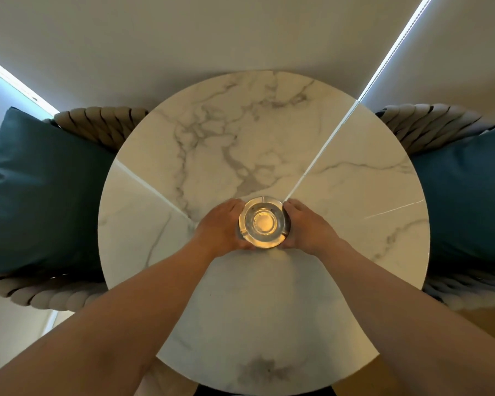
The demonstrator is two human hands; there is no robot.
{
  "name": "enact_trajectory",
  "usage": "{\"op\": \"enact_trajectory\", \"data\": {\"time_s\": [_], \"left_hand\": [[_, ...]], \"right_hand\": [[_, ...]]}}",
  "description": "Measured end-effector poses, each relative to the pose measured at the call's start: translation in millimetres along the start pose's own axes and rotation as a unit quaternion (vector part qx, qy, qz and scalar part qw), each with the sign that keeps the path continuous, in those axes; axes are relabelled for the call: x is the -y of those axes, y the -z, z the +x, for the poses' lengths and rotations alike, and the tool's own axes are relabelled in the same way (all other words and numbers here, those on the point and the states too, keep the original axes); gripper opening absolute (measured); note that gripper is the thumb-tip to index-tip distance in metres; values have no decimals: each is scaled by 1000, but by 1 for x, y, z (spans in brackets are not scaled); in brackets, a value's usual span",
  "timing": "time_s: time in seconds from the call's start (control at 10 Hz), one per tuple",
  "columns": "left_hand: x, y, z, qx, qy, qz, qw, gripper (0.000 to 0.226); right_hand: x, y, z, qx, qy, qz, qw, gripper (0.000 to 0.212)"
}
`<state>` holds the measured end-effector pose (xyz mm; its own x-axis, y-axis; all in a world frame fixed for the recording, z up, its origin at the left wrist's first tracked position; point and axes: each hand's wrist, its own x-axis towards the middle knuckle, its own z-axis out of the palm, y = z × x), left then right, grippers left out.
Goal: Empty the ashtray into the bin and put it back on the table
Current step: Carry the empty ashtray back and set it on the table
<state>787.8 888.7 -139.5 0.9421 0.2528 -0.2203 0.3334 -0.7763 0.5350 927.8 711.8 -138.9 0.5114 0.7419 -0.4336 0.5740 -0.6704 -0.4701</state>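
The ashtray [262, 222], round clear glass, sits near the middle of the round marble table [312, 295]. The left hand [222, 227] clasps its rim at nine o'clock and the right hand [306, 224] at three o'clock. Blue cushions [40, 190] lie on chairs either side. No writing can be read.

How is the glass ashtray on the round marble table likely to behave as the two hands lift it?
The ashtray looks like thick clear glass, so probably rigid and heavy for its size. Its smooth, glossy rim may be slippery, which fits the left hand and right hand cupping opposite sides. Its low, wide shape should resist tipping, but it could chip against the hard marble table.
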Motion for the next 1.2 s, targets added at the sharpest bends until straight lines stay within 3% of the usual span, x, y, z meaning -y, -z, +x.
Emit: {"op": "enact_trajectory", "data": {"time_s": [0.5, 0.8, 0.9, 1.1, 1.2], "left_hand": [[2, -11, 0, -25, 13, 0, 1000, 97], [9, -14, 0, -6, 40, -4, 999, 108], [12, -14, -3, 1, 54, 4, 999, 114], [16, -7, -18, 8, 50, 54, 997, 96], [13, -8, -31, 7, 55, 70, 996, 82]], "right_hand": [[-8, -11, 5, -31, 14, -58, 998, 94], [-8, -13, 4, -30, 9, -53, 998, 104], [-9, -14, 1, -49, 12, -40, 998, 92], [-11, -10, -17, -50, -10, -58, 997, 83], [-9, -13, -31, -58, -24, -79, 995, 65]]}}
